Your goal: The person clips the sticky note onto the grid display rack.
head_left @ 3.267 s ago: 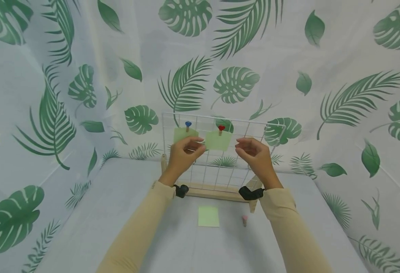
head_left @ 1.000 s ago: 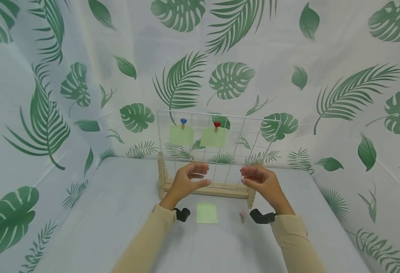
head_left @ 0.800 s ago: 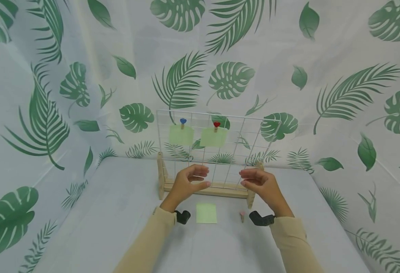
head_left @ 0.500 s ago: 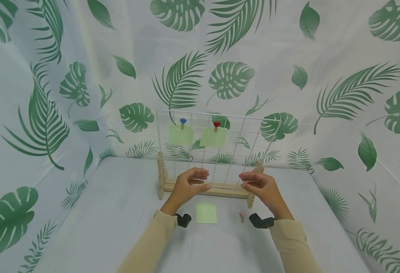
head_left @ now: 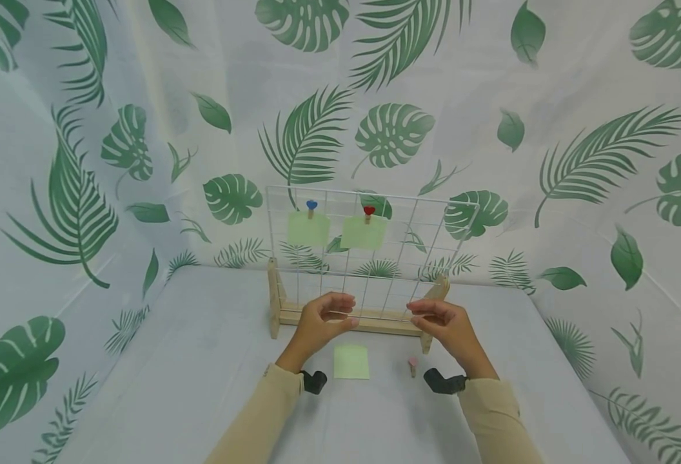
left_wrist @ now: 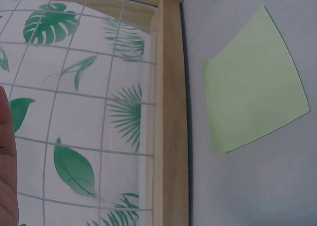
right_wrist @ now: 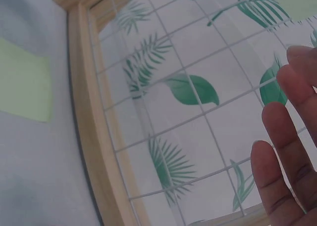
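My left hand (head_left: 321,322) hovers before the lower part of a white wire grid (head_left: 395,241), fingers relaxed and holding nothing. Opposite it, my right hand (head_left: 447,327) hangs in the same way, its loosely bent fingers (right_wrist: 282,132) apart from the wires. Below them on the table lie a pale green sticky note (head_left: 351,362) and a small wooden clothespin with a pink heart (head_left: 413,367). Two more green notes are clipped high on the grid: the left note (head_left: 308,230) by a blue-heart clothespin (head_left: 311,207), the right note (head_left: 364,233) by a red-heart clothespin (head_left: 369,213).
A wooden stand (head_left: 352,323) with upright side pieces holds the grid near the back of the white-covered table (head_left: 201,361). Behind rises a leaf-patterned cloth (head_left: 468,77). Each wrist wears a black camera mount (head_left: 446,381).
Both hands have come down from beside the clipped notes to the grid's lower part, sinking slightly in the last second. The notes and clothespins stay in place; the view has shifted a little.
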A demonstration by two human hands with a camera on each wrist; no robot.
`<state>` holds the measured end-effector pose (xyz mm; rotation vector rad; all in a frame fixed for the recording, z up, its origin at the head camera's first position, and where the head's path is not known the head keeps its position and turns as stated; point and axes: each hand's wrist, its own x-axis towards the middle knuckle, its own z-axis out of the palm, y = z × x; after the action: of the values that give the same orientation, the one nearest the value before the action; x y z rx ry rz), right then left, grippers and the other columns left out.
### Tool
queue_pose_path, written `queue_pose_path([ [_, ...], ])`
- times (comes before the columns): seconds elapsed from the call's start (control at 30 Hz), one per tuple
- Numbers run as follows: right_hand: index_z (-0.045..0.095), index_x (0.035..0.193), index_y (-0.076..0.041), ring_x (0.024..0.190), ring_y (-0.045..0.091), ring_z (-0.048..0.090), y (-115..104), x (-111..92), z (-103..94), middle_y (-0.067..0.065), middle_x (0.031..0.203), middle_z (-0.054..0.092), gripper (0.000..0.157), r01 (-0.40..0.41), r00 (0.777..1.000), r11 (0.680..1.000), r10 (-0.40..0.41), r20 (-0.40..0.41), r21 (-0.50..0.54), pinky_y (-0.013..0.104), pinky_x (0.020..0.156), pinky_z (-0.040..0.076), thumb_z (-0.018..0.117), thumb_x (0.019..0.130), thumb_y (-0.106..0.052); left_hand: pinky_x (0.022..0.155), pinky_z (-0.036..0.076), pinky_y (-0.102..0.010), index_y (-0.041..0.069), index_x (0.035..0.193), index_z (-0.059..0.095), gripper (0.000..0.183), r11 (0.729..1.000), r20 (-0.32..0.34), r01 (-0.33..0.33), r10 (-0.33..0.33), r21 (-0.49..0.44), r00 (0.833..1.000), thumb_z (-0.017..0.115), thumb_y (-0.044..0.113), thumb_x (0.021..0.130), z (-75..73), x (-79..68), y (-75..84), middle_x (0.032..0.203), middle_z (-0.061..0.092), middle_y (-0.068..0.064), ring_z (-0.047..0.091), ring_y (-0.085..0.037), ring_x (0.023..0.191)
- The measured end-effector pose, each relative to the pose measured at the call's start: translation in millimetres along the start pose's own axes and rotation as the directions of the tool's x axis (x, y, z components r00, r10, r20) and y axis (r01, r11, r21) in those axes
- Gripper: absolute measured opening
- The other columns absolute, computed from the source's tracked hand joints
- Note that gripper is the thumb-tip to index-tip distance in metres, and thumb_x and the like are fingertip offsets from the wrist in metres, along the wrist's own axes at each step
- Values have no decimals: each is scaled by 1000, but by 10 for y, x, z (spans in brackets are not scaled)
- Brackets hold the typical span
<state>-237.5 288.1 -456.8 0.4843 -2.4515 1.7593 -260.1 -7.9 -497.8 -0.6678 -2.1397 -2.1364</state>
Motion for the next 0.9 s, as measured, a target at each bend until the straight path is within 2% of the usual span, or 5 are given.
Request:
queue_pose_path([
  [0.17,73,123,9,106,8,73,39,-16,5,21,124,75,25,-31,999,999,31,-14,-11,18,90,58,76,100,-2,100,60,-33,-7,129,69,39,1000,-12,11,-11,-1,1000,82,0,93,19,-36,-66,125,73,-23,69,-43,118],
  [0.27,73,122,9,107,9,73,75,-29,12,28,127,73,24,-45,999,999,45,-17,-14,17,91,57,76,100,-2,99,60,-32,-6,129,70,38,1000,-14,9,-9,6,1000,82,-2,93,28,-61,-98,125,74,-22,70,-42,117],
  [0.43,73,122,11,108,14,74,144,-58,27,31,126,72,24,-51,999,999,51,-19,-6,17,91,57,75,100,2,97,60,-31,-9,131,68,43,1000,-9,11,-11,1,1000,83,-1,92,40,-97,-156,126,72,-27,71,-39,115],
  [0.67,73,124,10,104,4,72,199,-100,45,30,127,72,25,-87,996,996,87,-30,-2,18,91,58,74,101,0,99,60,-31,-6,128,70,40,1000,-22,25,-25,-14,999,84,-1,91,57,-144,-245,127,72,-26,71,-35,116],
  [0.9,72,123,11,102,3,72,273,-128,60,31,128,72,25,-134,990,991,134,-44,2,18,89,57,73,99,5,100,60,-34,-11,129,68,40,999,-37,33,-34,-32,999,83,-3,92,77,-184,-346,126,71,-30,67,-50,119],
])
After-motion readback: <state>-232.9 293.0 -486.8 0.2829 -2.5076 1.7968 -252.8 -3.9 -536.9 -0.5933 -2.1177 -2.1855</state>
